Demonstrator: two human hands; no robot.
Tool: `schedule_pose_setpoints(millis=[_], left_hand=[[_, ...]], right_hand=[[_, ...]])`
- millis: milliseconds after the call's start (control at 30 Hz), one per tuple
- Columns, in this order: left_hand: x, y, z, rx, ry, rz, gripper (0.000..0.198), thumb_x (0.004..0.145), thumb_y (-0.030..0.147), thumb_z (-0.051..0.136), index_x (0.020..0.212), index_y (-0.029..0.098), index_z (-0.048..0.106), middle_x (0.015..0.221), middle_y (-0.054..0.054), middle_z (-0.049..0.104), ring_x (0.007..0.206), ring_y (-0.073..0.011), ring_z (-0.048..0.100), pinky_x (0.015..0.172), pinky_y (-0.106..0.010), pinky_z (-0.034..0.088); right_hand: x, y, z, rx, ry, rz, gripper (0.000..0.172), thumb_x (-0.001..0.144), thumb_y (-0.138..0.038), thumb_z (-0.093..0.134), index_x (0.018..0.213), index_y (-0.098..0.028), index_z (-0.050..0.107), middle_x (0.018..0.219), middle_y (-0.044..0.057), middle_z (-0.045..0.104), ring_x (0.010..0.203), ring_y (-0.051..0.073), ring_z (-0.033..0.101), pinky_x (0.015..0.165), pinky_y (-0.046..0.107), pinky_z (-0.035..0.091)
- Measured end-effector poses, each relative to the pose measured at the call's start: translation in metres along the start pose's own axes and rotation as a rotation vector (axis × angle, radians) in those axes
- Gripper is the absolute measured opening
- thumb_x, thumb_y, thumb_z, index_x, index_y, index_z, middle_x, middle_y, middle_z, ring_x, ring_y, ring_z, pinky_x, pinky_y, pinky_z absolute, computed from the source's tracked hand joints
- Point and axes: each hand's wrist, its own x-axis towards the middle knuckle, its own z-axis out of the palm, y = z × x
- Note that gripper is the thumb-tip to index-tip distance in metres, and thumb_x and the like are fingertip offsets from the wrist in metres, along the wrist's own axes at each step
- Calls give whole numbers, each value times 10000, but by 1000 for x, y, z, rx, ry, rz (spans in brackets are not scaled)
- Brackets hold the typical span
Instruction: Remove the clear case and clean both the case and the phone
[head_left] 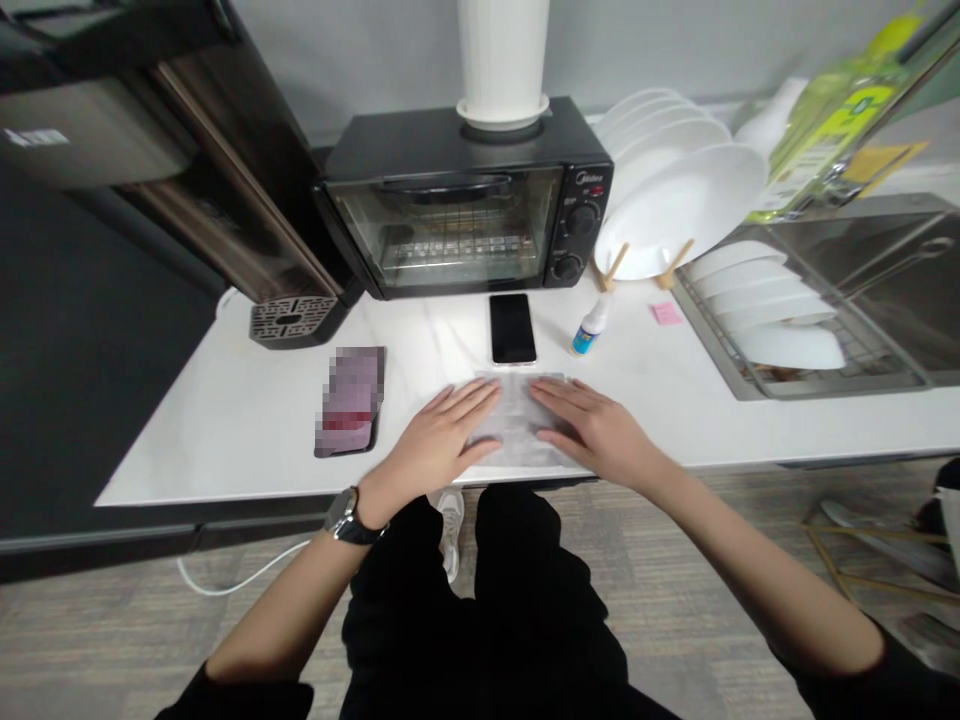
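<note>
A thin greyish, creased sheet [517, 425], like tissue or a wipe, lies flat at the front edge of the white counter [247, 420]. My left hand [450, 435] rests palm down on its left side, fingers stretched out. On its right side my right hand [589, 425] lies flat too, fingers extended and thumb apart. Parts of the sheet are hidden under both hands. Just behind it is a black-screened phone [513, 329]. A small white bottle with a blue label [589, 328] stands to the phone's right.
A black toaster oven [465, 220] stands at the back, with a white pot [504, 60] on top. At left are a drink dispenser [292, 318] and a pixelated flat item [351, 400]. White plates [675, 210], a pink note [666, 314] and a sink [739, 370] are at right.
</note>
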Motion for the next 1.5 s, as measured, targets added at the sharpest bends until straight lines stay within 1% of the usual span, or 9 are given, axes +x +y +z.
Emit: schedule_pose_setpoints(millis=[200, 367, 533, 667, 833, 900, 1033, 1233, 1500], left_hand=[[3, 3, 0, 69, -53, -22, 743, 1045, 597, 366, 1665, 237, 172, 1738, -51, 230, 1620, -261, 265, 1326, -563, 267], [-2, 6, -1, 93, -75, -57, 765, 1042, 616, 342, 1666, 212, 162, 1744, -50, 193, 1629, -266, 238, 1325, -575, 266], [-2, 4, -3, 66, 13, -19, 812, 1030, 609, 397, 1675, 213, 102, 1755, -79, 142, 1651, -282, 142, 1336, -576, 253], [18, 13, -13, 12, 172, -11, 683, 1046, 508, 459, 1629, 195, 291, 1724, -98, 289, 1609, -257, 297, 1314, -503, 350], [50, 36, -34, 101, 272, -46, 552, 1055, 496, 439, 1524, 206, 472, 1384, -76, 688, 1174, -249, 712, 956, -396, 601], [56, 43, -40, 197, 317, -54, 664, 1045, 539, 439, 1597, 185, 337, 1336, -98, 684, 1049, -240, 731, 816, -369, 582], [53, 49, -41, 277, 290, 67, 409, 1066, 514, 385, 1232, 212, 607, 1094, -39, 728, 919, -189, 726, 660, -321, 458], [32, 57, -31, 219, 166, 151, 377, 1067, 526, 375, 913, 227, 546, 728, 32, 686, 610, -162, 666, 510, -341, 255], [-6, 44, -56, 67, 287, 80, 412, 1099, 414, 321, 816, 203, 534, 594, 51, 555, 497, -104, 514, 527, -293, 301]], right_hand=[[4, 11, 0, -10, -113, 3, 687, 1026, -474, 521, 1636, -328, 241, 1687, 53, 352, 1578, 276, 360, 1299, 645, 311], [1, 9, -4, 54, -70, 5, 692, 980, -487, 613, 1603, -362, 340, 1663, 28, 414, 1550, 287, 415, 1288, 639, 340], [-4, 19, -10, 128, 313, 158, 315, 1020, -390, 538, 1298, -297, 656, 1279, 63, 729, 1201, 235, 692, 1065, 474, 587], [18, 43, -15, 153, 606, 279, 646, 972, -442, 604, 1530, -252, 339, 1567, 181, 435, 1384, 316, 528, 1139, 560, 500], [47, 40, -21, 241, 289, 137, 431, 1059, -433, 412, 1430, -228, 491, 1335, 134, 654, 1200, 240, 660, 1049, 432, 566], [44, 23, -24, 240, 144, 41, 400, 1059, -435, 437, 1399, -247, 532, 1288, 96, 677, 1151, 204, 671, 1026, 370, 568], [22, -9, -28, 164, -34, -61, 354, 1081, -407, 390, 1370, -252, 521, 1250, 71, 700, 1108, 184, 688, 951, 325, 571], [0, -30, -25, -109, -55, -86, 346, 1053, -470, 452, 1045, -182, 644, 895, 78, 721, 772, 220, 681, 608, 332, 426], [-24, -27, -45, -159, 29, -32, 338, 1041, -497, 478, 1031, -222, 675, 871, 47, 731, 712, 169, 630, 577, 318, 338]])
